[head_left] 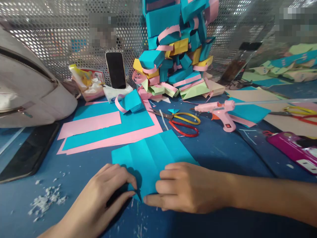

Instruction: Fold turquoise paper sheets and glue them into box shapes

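Note:
A creased blue paper sheet (152, 148) lies on the table in front of me, with fold lines running across it. My left hand (111, 188) pinches its near edge between thumb and fingertips, where a small flap stands up beside a dark gap. My right hand (183, 186) rests on the right part of the same sheet, its fingers curled and the lowest finger pressed at the near edge close to that gap. Just beyond the sheet lie scissors (183, 124) with one yellow and one red handle loop.
A pink glue gun (218, 110) lies at right, near a magenta power strip (292, 148). Pink and blue sheets (99, 127) are at left, by a phone (29, 152) and white bag (32, 79). Folded paper boxes (173, 56) pile up against the perforated metal panel. White scraps (47, 200) litter the front left.

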{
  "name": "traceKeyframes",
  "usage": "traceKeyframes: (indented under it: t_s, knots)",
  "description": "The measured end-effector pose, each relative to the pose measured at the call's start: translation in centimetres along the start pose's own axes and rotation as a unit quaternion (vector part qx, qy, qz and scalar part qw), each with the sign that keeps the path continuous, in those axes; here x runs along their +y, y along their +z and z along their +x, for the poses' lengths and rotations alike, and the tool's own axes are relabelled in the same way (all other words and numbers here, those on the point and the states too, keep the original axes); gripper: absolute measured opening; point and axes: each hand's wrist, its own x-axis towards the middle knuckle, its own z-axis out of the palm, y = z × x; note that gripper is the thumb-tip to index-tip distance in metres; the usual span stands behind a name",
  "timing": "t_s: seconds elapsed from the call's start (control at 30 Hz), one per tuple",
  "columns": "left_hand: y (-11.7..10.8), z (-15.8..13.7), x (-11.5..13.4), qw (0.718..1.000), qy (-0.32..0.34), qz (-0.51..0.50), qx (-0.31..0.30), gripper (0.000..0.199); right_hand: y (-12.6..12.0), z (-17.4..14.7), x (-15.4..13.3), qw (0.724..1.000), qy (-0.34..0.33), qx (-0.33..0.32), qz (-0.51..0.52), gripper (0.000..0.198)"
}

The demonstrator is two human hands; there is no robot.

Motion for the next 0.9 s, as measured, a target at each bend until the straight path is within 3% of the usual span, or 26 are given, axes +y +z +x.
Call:
traceKeyframes:
  t_s: [0.1,0.23,0.57,0.67,0.77,0.9]
  knots:
    - [0.4,0.0,-0.2,0.999,-0.035,-0.011,0.013,0.012,-0.1,0.0,-0.1,1.0,0.003,0.002,-0.002,0.025]
    - [0.9,0.2,-0.2,0.999,-0.032,-0.004,0.038,0.011,-0.2,0.0,-0.1,1.0,0.007,-0.008,-0.005,0.026]
    - [1.0,0.6,0.3,0.994,0.041,0.088,0.058,0.016,-0.1,-0.1,-0.3,1.0,0.015,-0.008,0.002,0.027]
    - [0.6,-0.5,0.3,0.981,0.119,0.136,0.073,0.018,-0.1,-0.1,-0.2,1.0,0.016,-0.005,-0.004,0.027]
    - [0.3,-1.8,0.2,0.966,0.197,0.154,0.069,0.035,0.0,-0.2,-0.2,1.0,0.016,-0.002,-0.007,0.028]
    - [0.1,-2.3,0.1,0.962,0.177,0.185,0.092,0.036,0.1,-0.2,-0.1,1.0,0.015,0.008,-0.026,0.027]
